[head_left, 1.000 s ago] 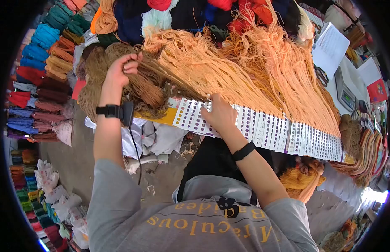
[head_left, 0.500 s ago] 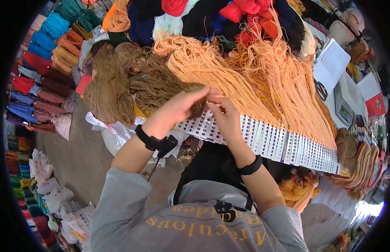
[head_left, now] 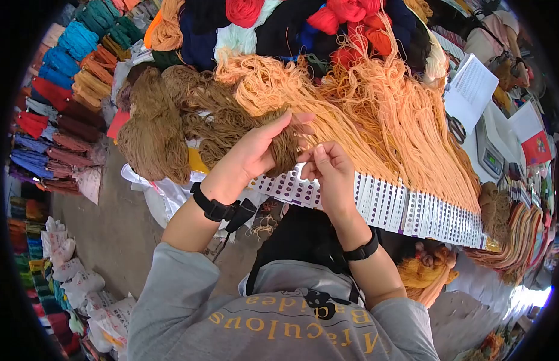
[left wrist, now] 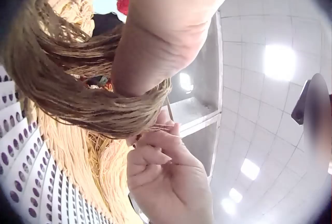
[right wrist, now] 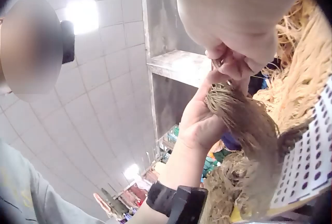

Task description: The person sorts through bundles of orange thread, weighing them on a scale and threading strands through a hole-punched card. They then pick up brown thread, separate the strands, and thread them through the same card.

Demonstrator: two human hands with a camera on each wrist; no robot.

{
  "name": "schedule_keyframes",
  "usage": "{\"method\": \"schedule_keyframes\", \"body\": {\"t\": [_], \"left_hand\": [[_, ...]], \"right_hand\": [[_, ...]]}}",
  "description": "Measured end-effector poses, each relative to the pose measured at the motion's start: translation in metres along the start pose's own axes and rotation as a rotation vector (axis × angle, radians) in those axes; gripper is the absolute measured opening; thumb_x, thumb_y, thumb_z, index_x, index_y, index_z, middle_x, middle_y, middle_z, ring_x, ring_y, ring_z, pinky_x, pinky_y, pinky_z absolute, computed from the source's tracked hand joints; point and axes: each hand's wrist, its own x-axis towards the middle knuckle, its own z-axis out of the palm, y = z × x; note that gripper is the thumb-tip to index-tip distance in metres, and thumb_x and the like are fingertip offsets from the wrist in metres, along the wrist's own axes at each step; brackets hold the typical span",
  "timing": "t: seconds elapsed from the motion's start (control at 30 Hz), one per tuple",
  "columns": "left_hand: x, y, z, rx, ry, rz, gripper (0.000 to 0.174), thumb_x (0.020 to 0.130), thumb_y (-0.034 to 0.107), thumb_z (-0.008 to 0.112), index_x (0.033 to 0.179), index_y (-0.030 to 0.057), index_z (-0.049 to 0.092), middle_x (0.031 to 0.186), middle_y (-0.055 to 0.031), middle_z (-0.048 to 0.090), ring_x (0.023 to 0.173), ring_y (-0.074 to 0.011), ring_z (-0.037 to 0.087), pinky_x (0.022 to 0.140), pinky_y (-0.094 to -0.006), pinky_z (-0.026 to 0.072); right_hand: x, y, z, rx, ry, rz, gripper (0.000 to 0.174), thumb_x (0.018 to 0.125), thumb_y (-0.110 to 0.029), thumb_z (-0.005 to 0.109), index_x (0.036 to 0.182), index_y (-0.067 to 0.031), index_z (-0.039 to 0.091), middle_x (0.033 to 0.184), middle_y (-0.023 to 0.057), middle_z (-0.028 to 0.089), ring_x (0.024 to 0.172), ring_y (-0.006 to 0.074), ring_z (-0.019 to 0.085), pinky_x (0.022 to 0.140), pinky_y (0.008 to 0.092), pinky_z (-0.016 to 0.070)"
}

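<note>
A bundle of brown yarn (head_left: 284,144) hangs over my left hand (head_left: 255,147), which holds it near the left end of the white punched cards (head_left: 387,201). In the left wrist view the brown strands (left wrist: 88,107) loop around the left hand (left wrist: 161,42). My right hand (head_left: 332,174) pinches a few thin strands beside the left fingertips; its fingers (left wrist: 158,149) are bent at the thumb. The right wrist view has the bundle's end (right wrist: 228,99) against the left hand (right wrist: 199,123), with the right hand (right wrist: 228,22) just above it.
Peach yarn (head_left: 405,120) fans across the cards, and more brown yarn (head_left: 156,129) lies at the left. Scissors (head_left: 457,128), a scale (head_left: 493,153) and a notebook (head_left: 472,84) are at the right. Coloured skeins (head_left: 78,39) line the far left.
My left hand has come from the upper left across to my right hand, bringing the brown strands into a bundle. In the last half second both hands have shifted only slightly, and the left palm has turned upward.
</note>
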Motion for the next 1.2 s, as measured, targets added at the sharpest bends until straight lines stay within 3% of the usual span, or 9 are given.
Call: {"method": "schedule_keyframes", "body": {"t": [0.27, 0.57, 0.77, 0.87, 0.97, 1.07, 1.13, 1.17, 1.2], "left_hand": [[-0.004, 0.007, 0.009, 0.164, 0.006, 0.121, 0.040, 0.097, 0.033, 0.044, 0.120, 0.0010, 0.053, 0.077, 0.0016, 0.053, 0.064, -0.0052, 0.047, 0.059, -0.0228, 0.0450], [-0.008, 0.010, 0.012, 0.265, 0.121, 0.107, 0.042, 0.097, 0.036, 0.042, 0.122, 0.0047, 0.053, 0.080, 0.0013, 0.057, 0.062, -0.0056, 0.050, 0.052, -0.0205, 0.0408], [-0.004, 0.007, 0.001, 0.184, 0.022, 0.064, 0.043, 0.097, 0.036, 0.040, 0.122, 0.0024, 0.052, 0.077, -0.0012, 0.060, 0.061, -0.0066, 0.050, 0.049, -0.0199, 0.0392], [-0.006, 0.013, 0.013, 0.100, 0.119, 0.020, 0.044, 0.098, 0.036, 0.039, 0.121, 0.0007, 0.052, 0.079, -0.0032, 0.062, 0.060, -0.0069, 0.051, 0.047, -0.0202, 0.0378], [-0.004, 0.010, -0.003, 0.220, 0.011, -0.005, 0.047, 0.098, 0.038, 0.038, 0.119, -0.0008, 0.053, 0.082, -0.0047, 0.064, 0.063, -0.0084, 0.055, 0.046, -0.0199, 0.0387], [0.004, 0.006, -0.039, 0.083, -0.315, -0.023, 0.050, 0.098, 0.041, 0.036, 0.117, -0.0019, 0.053, 0.090, -0.0074, 0.065, 0.071, -0.0110, 0.059, 0.052, -0.0219, 0.0435], [-0.007, 0.012, -0.003, 0.055, -0.024, -0.004, 0.051, 0.097, 0.041, 0.038, 0.117, -0.0036, 0.053, 0.094, -0.0088, 0.064, 0.075, -0.0135, 0.059, 0.058, -0.0234, 0.0455], [-0.011, 0.012, 0.012, 0.041, 0.121, 0.005, 0.052, 0.097, 0.041, 0.040, 0.118, -0.0044, 0.053, 0.095, -0.0096, 0.063, 0.077, -0.0148, 0.060, 0.061, -0.0242, 0.0465], [-0.011, 0.009, 0.017, 0.049, 0.107, 0.022, 0.052, 0.097, 0.041, 0.037, 0.119, -0.0035, 0.052, 0.099, -0.0092, 0.063, 0.079, -0.0146, 0.059, 0.064, -0.0249, 0.0467]], "right_hand": [[-0.005, -0.006, -0.004, -0.003, -0.032, 0.068, 0.019, 0.097, -0.018, 0.042, 0.087, -0.0036, 0.049, 0.064, 0.0048, 0.055, 0.052, 0.0114, 0.051, 0.051, 0.0215, 0.0395], [-0.003, -0.004, -0.003, -0.021, -0.022, 0.061, 0.021, 0.098, -0.021, 0.040, 0.088, -0.0041, 0.048, 0.061, 0.0048, 0.053, 0.049, 0.0115, 0.050, 0.050, 0.0218, 0.0394], [-0.005, -0.005, -0.002, -0.011, 0.005, 0.072, 0.021, 0.098, -0.023, 0.043, 0.093, -0.0034, 0.048, 0.059, 0.0047, 0.053, 0.048, 0.0112, 0.050, 0.048, 0.0212, 0.0388], [-0.007, -0.010, 0.001, -0.128, -0.100, 0.142, 0.023, 0.096, -0.024, 0.046, 0.094, -0.0020, 0.051, 0.059, 0.0034, 0.052, 0.049, 0.0108, 0.050, 0.048, 0.0209, 0.0390], [-0.007, -0.017, -0.004, -0.100, -0.396, 0.255, 0.024, 0.095, -0.024, 0.050, 0.093, -0.0010, 0.055, 0.059, 0.0014, 0.052, 0.049, 0.0101, 0.050, 0.050, 0.0209, 0.0400], [0.000, -0.015, -0.011, 0.272, -0.049, 0.058, 0.023, 0.093, -0.023, 0.053, 0.091, -0.0004, 0.059, 0.065, 0.0016, 0.055, 0.055, 0.0090, 0.050, 0.054, 0.0200, 0.0400], [0.011, -0.014, -0.020, 0.478, 0.139, -0.039, 0.023, 0.093, -0.023, 0.055, 0.093, -0.0004, 0.061, 0.071, 0.0024, 0.056, 0.060, 0.0079, 0.051, 0.055, 0.0194, 0.0392], [0.012, -0.013, -0.018, 0.345, 0.136, -0.034, 0.023, 0.093, -0.023, 0.055, 0.093, -0.0002, 0.061, 0.071, 0.0024, 0.057, 0.060, 0.0077, 0.051, 0.056, 0.0192, 0.0392], [0.011, -0.014, -0.013, 0.212, 0.133, -0.028, 0.024, 0.093, -0.023, 0.054, 0.093, 0.0001, 0.060, 0.071, 0.0023, 0.057, 0.059, 0.0075, 0.051, 0.056, 0.0190, 0.0393]]}}
